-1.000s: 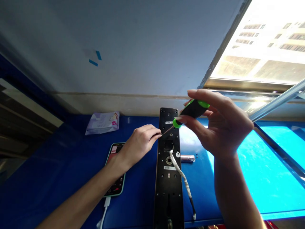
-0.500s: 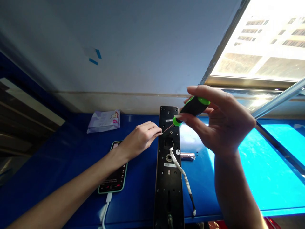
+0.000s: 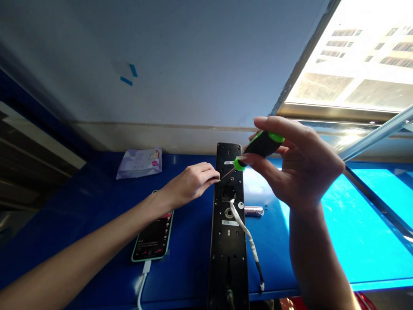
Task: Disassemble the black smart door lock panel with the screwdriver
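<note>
My right hand (image 3: pixel 297 163) is closed around a screwdriver (image 3: pixel 263 144) with a black and bright green handle, its thin shaft slanting down to the left. The tip ends at the pinched fingertips of my left hand (image 3: pixel 200 178); whatever they hold is too small to make out. Both meet over the left edge of a long black panel (image 3: pixel 229 245), which looks like the back of a door lock and has several screw holes and pale labels. A white-wrapped cable (image 3: pixel 247 232) comes out of its middle and hangs over its right side.
A phone (image 3: pixel 151 239) with a white charging cable (image 3: pixel 142 284) lies left of the panel, partly under my left forearm. A lilac packet (image 3: pixel 138 163) is near the wall. Right of the panel are a pinkish metallic cylinder (image 3: pixel 254 211) and tiny dark bits on the blue table (image 3: pixel 190 275).
Both hands, the screwdriver and the panel stay almost where they were. The view has shifted very slightly, and the phone's screen picture differs.
</note>
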### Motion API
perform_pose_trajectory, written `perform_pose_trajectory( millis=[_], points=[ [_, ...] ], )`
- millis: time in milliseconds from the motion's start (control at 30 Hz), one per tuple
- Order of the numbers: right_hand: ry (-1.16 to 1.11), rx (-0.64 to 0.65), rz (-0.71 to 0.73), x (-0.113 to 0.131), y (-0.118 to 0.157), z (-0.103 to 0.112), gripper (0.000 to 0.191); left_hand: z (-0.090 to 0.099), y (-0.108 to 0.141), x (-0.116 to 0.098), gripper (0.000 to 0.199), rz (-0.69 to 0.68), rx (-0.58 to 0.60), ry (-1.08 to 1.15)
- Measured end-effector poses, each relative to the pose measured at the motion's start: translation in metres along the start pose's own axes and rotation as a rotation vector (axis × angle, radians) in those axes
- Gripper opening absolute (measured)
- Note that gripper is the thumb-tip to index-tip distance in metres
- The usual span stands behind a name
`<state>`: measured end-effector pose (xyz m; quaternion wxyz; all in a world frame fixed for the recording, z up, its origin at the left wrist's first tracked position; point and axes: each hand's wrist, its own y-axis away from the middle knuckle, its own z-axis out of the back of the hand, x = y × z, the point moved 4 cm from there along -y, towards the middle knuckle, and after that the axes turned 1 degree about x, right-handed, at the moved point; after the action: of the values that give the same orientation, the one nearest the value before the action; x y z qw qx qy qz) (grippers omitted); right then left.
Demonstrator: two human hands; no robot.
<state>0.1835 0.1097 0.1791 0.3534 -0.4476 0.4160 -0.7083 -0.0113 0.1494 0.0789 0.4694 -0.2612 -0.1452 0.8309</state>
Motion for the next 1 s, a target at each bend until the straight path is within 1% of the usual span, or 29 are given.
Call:
perform_pose_trajectory(
  millis=[200,333,467,533,700,800,900,1000],
  points=[
    [0.008,0.002,0.006,0.0,0.0,0.0,0.055,-0.002,-0.004,0.0,0.013,-0.003,0.052,-0.026],
    [-0.001,0.003,-0.001,0.0,0.0,0.001,0.056,-0.004,-0.003,0.001,0.015,-0.049,0.059,-0.086],
    [-0.011,-0.001,-0.006,0.0,0.0,0.001,0.055,-0.006,-0.002,-0.001,0.019,-0.115,0.052,-0.2],
    [-0.014,-0.004,-0.008,-0.001,-0.001,0.001,0.055,-0.005,-0.004,-0.003,0.019,-0.128,0.04,-0.219],
    [-0.015,0.001,0.007,-0.002,-0.002,0.002,0.057,0.004,-0.01,-0.002,0.011,-0.045,-0.06,-0.038],
    [-0.017,-0.002,0.015,-0.003,-0.002,0.003,0.057,0.005,-0.011,0.0,0.009,-0.006,-0.067,0.013],
    [-0.007,-0.003,0.028,-0.002,-0.002,0.004,0.058,0.003,-0.004,0.001,0.008,0.045,-0.074,0.062],
    [0.005,0.028,0.01,-0.002,-0.002,0.001,0.055,0.002,0.006,0.001,0.007,0.117,-0.15,0.104]
  ],
)
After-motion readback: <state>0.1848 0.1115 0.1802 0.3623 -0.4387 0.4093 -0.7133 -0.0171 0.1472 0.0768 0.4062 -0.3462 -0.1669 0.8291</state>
